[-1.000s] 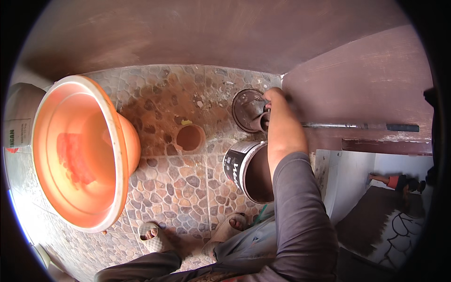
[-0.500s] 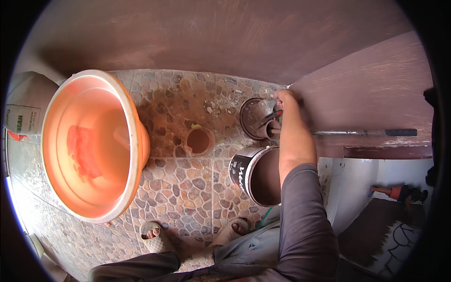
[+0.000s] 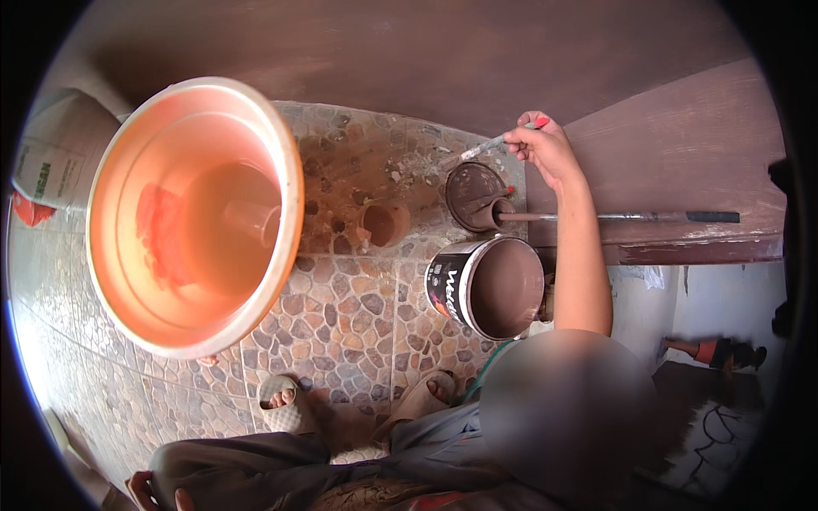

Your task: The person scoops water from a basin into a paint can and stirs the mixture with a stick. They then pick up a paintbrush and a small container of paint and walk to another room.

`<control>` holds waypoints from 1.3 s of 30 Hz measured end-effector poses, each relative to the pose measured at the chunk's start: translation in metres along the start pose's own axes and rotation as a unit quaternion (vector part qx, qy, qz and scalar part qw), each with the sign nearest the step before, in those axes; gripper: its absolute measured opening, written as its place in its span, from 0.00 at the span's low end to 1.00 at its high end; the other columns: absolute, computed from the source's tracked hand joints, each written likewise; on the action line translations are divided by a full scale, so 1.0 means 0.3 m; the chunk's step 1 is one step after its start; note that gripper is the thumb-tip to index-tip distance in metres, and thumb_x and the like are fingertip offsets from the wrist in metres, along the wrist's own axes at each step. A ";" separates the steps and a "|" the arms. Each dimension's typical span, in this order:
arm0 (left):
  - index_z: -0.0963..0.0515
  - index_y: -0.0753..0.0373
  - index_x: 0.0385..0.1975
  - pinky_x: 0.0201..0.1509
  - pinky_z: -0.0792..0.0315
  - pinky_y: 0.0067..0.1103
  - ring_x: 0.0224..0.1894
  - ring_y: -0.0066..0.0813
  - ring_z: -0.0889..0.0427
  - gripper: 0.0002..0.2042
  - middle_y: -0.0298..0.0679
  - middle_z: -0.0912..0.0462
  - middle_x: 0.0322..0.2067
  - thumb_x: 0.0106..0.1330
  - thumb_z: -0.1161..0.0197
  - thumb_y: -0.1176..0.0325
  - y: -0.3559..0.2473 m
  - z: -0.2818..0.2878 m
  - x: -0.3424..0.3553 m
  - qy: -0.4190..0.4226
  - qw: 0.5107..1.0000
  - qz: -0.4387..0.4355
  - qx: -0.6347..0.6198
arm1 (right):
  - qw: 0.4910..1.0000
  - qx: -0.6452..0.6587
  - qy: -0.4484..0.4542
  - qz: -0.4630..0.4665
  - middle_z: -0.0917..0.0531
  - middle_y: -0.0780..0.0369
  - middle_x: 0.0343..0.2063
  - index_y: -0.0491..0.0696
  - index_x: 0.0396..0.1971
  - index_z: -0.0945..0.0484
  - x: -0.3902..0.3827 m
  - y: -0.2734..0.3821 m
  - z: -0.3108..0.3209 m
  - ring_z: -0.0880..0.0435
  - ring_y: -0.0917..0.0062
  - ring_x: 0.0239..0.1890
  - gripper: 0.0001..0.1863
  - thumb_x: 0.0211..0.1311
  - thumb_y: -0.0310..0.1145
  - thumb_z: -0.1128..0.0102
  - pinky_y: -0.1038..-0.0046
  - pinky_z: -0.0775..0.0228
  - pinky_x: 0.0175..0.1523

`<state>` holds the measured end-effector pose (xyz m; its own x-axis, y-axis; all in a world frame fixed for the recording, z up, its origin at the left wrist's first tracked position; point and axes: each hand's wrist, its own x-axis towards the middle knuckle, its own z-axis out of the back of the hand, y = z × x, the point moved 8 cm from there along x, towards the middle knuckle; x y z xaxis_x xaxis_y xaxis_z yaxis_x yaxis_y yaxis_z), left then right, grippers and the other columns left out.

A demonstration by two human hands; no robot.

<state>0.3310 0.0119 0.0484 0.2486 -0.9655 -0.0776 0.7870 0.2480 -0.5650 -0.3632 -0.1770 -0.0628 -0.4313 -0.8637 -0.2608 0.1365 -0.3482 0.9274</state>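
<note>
My right hand [image 3: 545, 149] is closed around a paintbrush [image 3: 487, 147] with a red-tipped handle, held near the corner of the wall. Its bristle end points left, just above a round, paint-smeared brown lid [image 3: 471, 186] on the floor. Resting at the lid's edge is a brown paint roller [image 3: 489, 213], its long pole stretching right. Below it stands a paint bucket [image 3: 504, 289] holding brown paint. At the lower left edge, my left hand [image 3: 155, 494] shows only in part by my knee, fingers apart and nothing visible in them.
A large orange basin [image 3: 192, 342] with cloudy water and a submerged cup stands at left. A small round container [image 3: 382, 223] sits on the stone-patterned floor. Brown-painted walls [image 3: 366, 51] border the far and right sides. A sack [image 3: 60, 153] leans behind the basin; another person [image 3: 724, 351] appears far right.
My right hand has risen from beside the lid, bringing the paintbrush clearly into sight. My left hand has entered at the lower left. The whole view has shifted somewhat.
</note>
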 end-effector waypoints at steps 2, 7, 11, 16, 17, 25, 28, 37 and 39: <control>0.27 0.66 0.45 0.35 0.33 0.25 0.34 0.28 0.32 0.20 0.37 0.29 0.34 0.57 0.29 0.63 0.030 -0.010 -0.009 -0.004 0.999 0.007 -0.045 | 0.998 0.017 0.050 0.036 0.20 0.64 0.22 0.47 0.32 0.30 -0.059 0.044 -0.102 0.22 0.84 0.23 0.13 0.51 0.23 0.33 0.83 0.31 0.26; 0.28 0.67 0.45 0.37 0.33 0.26 0.37 0.29 0.31 0.20 0.39 0.30 0.35 0.59 0.30 0.63 0.009 -0.029 -0.003 0.025 0.996 -0.053 -0.067 | 0.992 -0.039 0.100 0.061 0.20 0.64 0.24 0.45 0.34 0.30 -0.182 0.038 -0.315 0.21 0.85 0.23 0.15 0.51 0.24 0.31 0.82 0.30 0.25; 0.26 0.67 0.43 0.36 0.33 0.26 0.36 0.30 0.31 0.18 0.39 0.29 0.36 0.58 0.29 0.64 -0.015 -0.025 -0.001 0.022 0.995 -0.083 -0.049 | 0.988 -0.115 0.066 0.073 0.20 0.65 0.22 0.45 0.34 0.29 -0.228 -0.038 -0.391 0.22 0.85 0.21 0.16 0.50 0.25 0.30 0.80 0.30 0.26; 0.32 0.68 0.46 0.51 0.39 0.27 0.43 0.31 0.33 0.26 0.39 0.33 0.39 0.57 0.36 0.55 0.018 -0.031 -0.014 0.024 0.997 -0.047 -0.056 | 0.967 -0.241 -0.018 0.083 0.16 0.61 0.26 0.44 0.35 0.26 -0.256 -0.098 -0.411 0.16 0.76 0.27 0.19 0.47 0.35 0.25 0.73 0.24 0.36; 0.32 0.69 0.46 0.52 0.40 0.26 0.44 0.30 0.35 0.26 0.39 0.34 0.39 0.58 0.39 0.53 0.024 -0.030 -0.015 0.026 0.998 -0.042 -0.049 | 0.963 -0.250 -0.028 0.099 0.15 0.58 0.28 0.44 0.36 0.25 -0.268 -0.092 -0.418 0.14 0.69 0.32 0.21 0.48 0.39 0.26 0.69 0.24 0.40; 0.31 0.69 0.45 0.52 0.40 0.27 0.43 0.33 0.34 0.25 0.40 0.33 0.39 0.57 0.37 0.55 0.022 -0.024 -0.006 0.021 0.996 -0.072 -0.041 | 0.925 -0.325 -0.010 0.195 0.16 0.54 0.25 0.45 0.35 0.25 -0.313 -0.089 -0.519 0.15 0.66 0.28 0.20 0.52 0.41 0.27 0.68 0.24 0.37; 0.32 0.69 0.45 0.52 0.40 0.27 0.43 0.33 0.34 0.24 0.40 0.33 0.39 0.57 0.38 0.56 0.024 -0.027 -0.003 0.019 0.996 -0.071 -0.047 | 0.923 -0.341 -0.002 0.179 0.16 0.55 0.25 0.44 0.32 0.25 -0.289 -0.147 -0.550 0.15 0.66 0.28 0.18 0.53 0.40 0.28 0.68 0.25 0.36; 0.33 0.68 0.46 0.46 0.41 0.22 0.38 0.26 0.37 0.24 0.37 0.35 0.36 0.58 0.38 0.56 0.040 -0.030 0.001 0.025 0.996 -0.051 -0.068 | 0.929 -0.354 0.010 0.104 0.14 0.54 0.32 0.43 0.38 0.20 -0.201 -0.242 -0.509 0.13 0.65 0.37 0.17 0.52 0.38 0.28 0.68 0.23 0.42; 0.31 0.68 0.45 0.46 0.40 0.22 0.38 0.27 0.36 0.23 0.37 0.34 0.35 0.57 0.37 0.57 0.041 -0.027 -0.001 0.016 0.996 -0.048 -0.075 | 0.922 -0.381 0.028 0.065 0.14 0.53 0.35 0.43 0.38 0.20 -0.191 -0.259 -0.498 0.14 0.63 0.40 0.19 0.50 0.40 0.28 0.66 0.24 0.46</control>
<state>0.3360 0.0145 0.0347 0.1561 -0.9868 -0.0430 0.7117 0.1426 -0.6878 -0.2158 -0.1549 -0.1599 -0.3230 -0.9264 -0.1935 0.7803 -0.3764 0.4994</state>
